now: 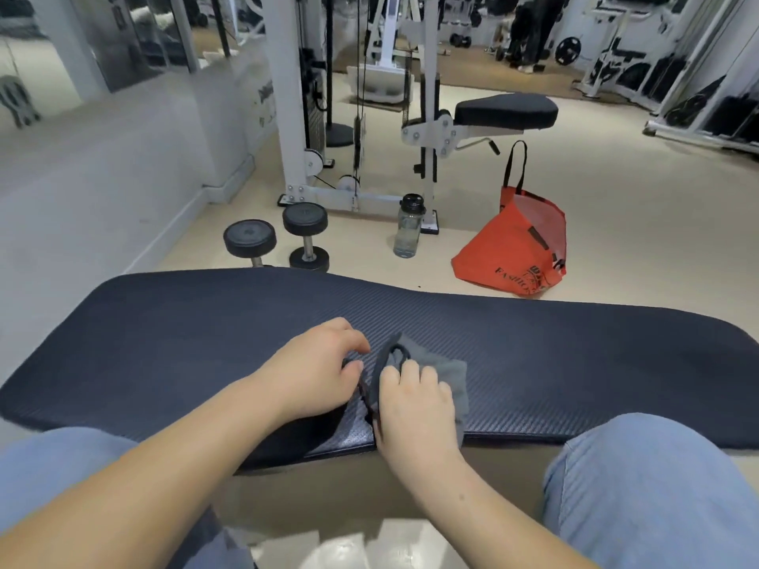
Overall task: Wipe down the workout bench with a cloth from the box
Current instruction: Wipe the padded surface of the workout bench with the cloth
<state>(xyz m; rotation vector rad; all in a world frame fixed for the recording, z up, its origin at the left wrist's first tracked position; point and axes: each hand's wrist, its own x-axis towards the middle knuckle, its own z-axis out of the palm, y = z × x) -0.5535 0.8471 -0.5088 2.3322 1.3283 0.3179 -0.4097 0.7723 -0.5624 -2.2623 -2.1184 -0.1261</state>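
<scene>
Head view, seated facing the long side of the worktop (185,334), a dark navy pad with a ribbed texture that spans the frame from left to right.

Cloth (441,373): grey, bunched, lying on the pad at its near edge, roughly mid-length. A darker folded strip of it stands up between the two hands.

Left hand (316,371): on the pad just left of the cloth. Its fingers (349,334) are curled, and the thumb and fingertips pinch the dark edge of the fold.

Right hand (415,404): lying on top of the cloth. Its fingers (410,371) are curled and clutch the grey fabric against the pad. The hands are nearly touching.

Knees (649,478) in blue jeans at the lower left and right, close to the near edge of the pad.

Floor beyond the pad: two black dumbbells (306,232) standing on end, a clear water bottle (408,230) with a black cap, upright, and an orange tote bag (513,252) slumped to its right. Behind these stands a white cable machine (287,96) with a black padded seat (505,110).
</scene>
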